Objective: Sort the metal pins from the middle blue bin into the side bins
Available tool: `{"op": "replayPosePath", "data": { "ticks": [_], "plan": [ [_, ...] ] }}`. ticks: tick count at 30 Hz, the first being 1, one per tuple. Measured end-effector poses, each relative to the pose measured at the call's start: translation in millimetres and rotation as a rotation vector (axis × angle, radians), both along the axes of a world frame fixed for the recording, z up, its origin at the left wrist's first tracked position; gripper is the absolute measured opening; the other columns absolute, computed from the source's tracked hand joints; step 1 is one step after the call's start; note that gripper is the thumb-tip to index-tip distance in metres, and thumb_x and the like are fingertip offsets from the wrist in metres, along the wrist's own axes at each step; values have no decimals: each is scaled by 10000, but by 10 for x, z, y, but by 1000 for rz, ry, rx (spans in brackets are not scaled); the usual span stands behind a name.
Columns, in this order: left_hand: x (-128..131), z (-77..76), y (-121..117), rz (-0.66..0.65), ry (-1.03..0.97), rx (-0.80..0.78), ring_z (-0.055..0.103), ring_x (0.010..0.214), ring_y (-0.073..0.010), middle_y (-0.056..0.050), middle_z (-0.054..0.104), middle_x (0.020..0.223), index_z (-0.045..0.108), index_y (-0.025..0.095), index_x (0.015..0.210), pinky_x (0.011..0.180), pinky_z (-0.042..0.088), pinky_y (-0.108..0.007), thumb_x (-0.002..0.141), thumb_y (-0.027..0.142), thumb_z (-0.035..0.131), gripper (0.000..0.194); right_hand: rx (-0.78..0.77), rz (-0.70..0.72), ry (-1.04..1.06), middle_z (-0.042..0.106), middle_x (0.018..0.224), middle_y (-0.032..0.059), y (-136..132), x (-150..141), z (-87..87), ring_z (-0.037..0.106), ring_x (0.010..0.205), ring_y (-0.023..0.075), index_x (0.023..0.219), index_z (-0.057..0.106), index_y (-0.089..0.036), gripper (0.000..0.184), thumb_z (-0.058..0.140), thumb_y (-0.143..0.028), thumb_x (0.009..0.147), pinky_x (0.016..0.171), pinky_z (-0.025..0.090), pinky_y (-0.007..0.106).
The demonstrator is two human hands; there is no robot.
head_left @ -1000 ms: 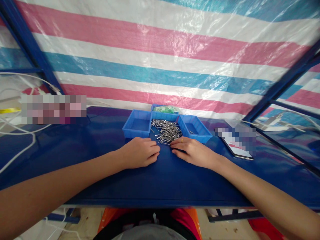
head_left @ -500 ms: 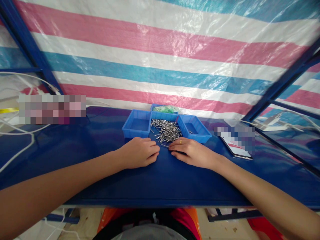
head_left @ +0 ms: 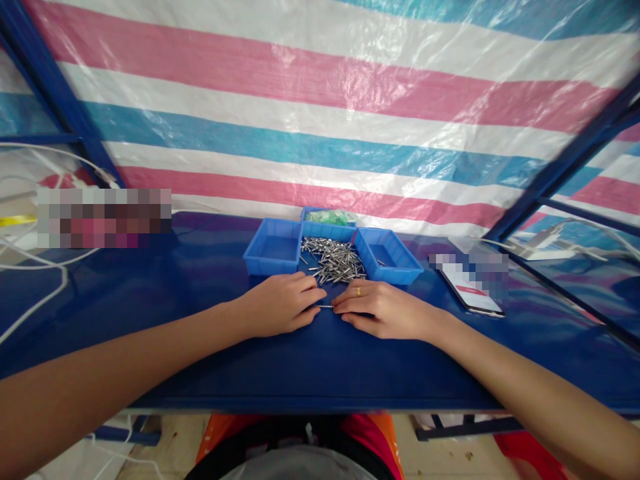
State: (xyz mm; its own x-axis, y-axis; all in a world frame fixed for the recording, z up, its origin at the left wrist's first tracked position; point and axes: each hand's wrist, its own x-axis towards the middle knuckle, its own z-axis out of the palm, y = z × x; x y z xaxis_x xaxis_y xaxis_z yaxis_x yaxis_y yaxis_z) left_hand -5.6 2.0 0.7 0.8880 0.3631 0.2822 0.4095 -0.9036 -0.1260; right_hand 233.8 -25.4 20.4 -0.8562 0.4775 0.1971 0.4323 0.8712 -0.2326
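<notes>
A thin silver rivet [head_left: 325, 306] lies level between my two hands, just above or on the blue tabletop. My left hand [head_left: 283, 303] is closed, with thumb and forefinger at the rivet's left end. My right hand [head_left: 383, 307], a ring on one finger, pinches the other end. The fingertips hide both ends. Just beyond the hands, a loose pile of silver rivets [head_left: 337, 261] spreads on the table, between a blue bin [head_left: 273, 270] on the left and another blue bin [head_left: 395, 275] on the right, which has a few rivets inside.
Behind the pile stands a third blue bin [head_left: 327, 232] with green and clear plastic bags [head_left: 327, 217]. A phone [head_left: 470, 290] lies at the right. White cables [head_left: 63, 283] run along the left. Blue metal posts [head_left: 75, 113] and a striped plastic sheet [head_left: 300, 120] bound the back.
My right hand has brought the rivet left and slightly nearer to me, turning it level. My left fingers have moved right to meet its end.
</notes>
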Motion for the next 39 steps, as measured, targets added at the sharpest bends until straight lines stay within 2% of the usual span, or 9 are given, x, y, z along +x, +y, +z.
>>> {"op": "replayPosePath", "data": {
  "ticks": [8, 17, 23, 27, 34, 36, 39],
  "plan": [
    [18, -11, 26, -45, 11, -4, 549, 820, -168, -47, 599, 860, 621, 153, 922, 789, 422, -287, 941, 280, 463, 203, -3, 11, -22, 674, 1095, 72, -22, -25, 9, 589, 993, 189, 1077, 661, -166, 234, 508, -147, 901, 890, 474, 344],
    [25, -21, 23, -56, 1, -25, 527, 804, -167, -30, 595, 828, 610, 156, 887, 783, 400, -283, 939, 256, 472, 178, 9, 19, -19, 657, 1100, 77, -52, -54, -10, 578, 1009, 189, 1101, 625, -167, 228, 504, -166, 908, 896, 469, 340],
    [35, 1, 6, -29, 23, -14, 515, 779, -167, -33, 588, 812, 593, 151, 851, 763, 398, -281, 942, 229, 442, 193, 26, -101, 4, 600, 1026, 99, -58, -43, 8, 579, 944, 188, 905, 555, -167, 108, 505, -261, 922, 841, 480, 330],
    [40, 6, -5, -28, 12, 16, 520, 761, -167, -37, 594, 809, 580, 145, 855, 753, 403, -281, 946, 227, 431, 194, 68, -145, -8, 564, 1027, 110, -29, -14, -11, 566, 916, 191, 825, 497, -172, 130, 515, -267, 911, 802, 481, 320],
    [40, 2, -6, -31, -3, 49, 534, 738, -164, -31, 594, 784, 572, 144, 850, 736, 409, -278, 950, 219, 412, 203, 108, -91, 57, 556, 924, 85, -23, -9, -1, 558, 841, 160, 624, 442, -183, 283, 453, -153, 906, 764, 463, 281],
    [35, 0, -4, -27, -10, 53, 536, 733, -165, -28, 593, 776, 570, 147, 846, 728, 411, -277, 950, 222, 407, 208, 118, -113, 61, 555, 898, 80, -21, -8, -3, 553, 806, 154, 640, 458, -177, 274, 443, -152, 912, 738, 459, 275],
    [29, -9, 2, -26, -18, 66, 541, 725, -166, -26, 592, 767, 566, 148, 846, 715, 411, -278, 955, 221, 395, 215, 101, -170, 32, 561, 857, 65, -12, -4, -15, 558, 774, 157, 794, 528, -159, 177, 474, -249, 936, 718, 457, 277]
  ]
}}
